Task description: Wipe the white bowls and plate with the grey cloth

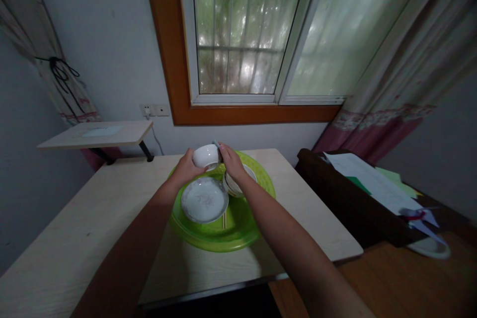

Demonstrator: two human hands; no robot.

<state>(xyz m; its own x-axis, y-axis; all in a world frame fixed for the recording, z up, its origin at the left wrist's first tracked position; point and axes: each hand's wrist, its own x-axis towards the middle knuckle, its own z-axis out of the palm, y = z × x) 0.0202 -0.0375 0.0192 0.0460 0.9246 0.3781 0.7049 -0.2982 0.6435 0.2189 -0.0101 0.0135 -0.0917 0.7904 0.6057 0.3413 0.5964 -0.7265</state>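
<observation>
white bowl [206,155] in left hand [186,167], above green tray [231,247]

both forearms [290,233] reach in from the bottom edge over a pale wood-look counter [316,218]. tray sits on the counter, near rim close to the front edge. in tray, front to back: pair of chopsticks [224,220], partly hidden at the far end; white plate [204,199] with faint pattern, left of them; second bowl [250,172] on the right, mostly behind the right hand [231,163], may be a stack, cannot tell.

white bowl is up beyond the plate, looks tilted, outer side to camera. left fingers clamped on its left side, thumb low in front. right fingers close together at its right side, by a small pale item [216,143], too small to name; cannot tell if they grip it or the bowl.

further off: right, dark brown furniture [316,194] with papers [363,171] on top. left, raised shelf [63,138] on black legs, pale sheet [102,131] on it. back wall: sockets [161,110], orange-brown frame [257,116] round a sliding window, barred [242,30], greenery blurred outside. curtains [402,74] both sides, left one tied with black cord [61,72].
</observation>
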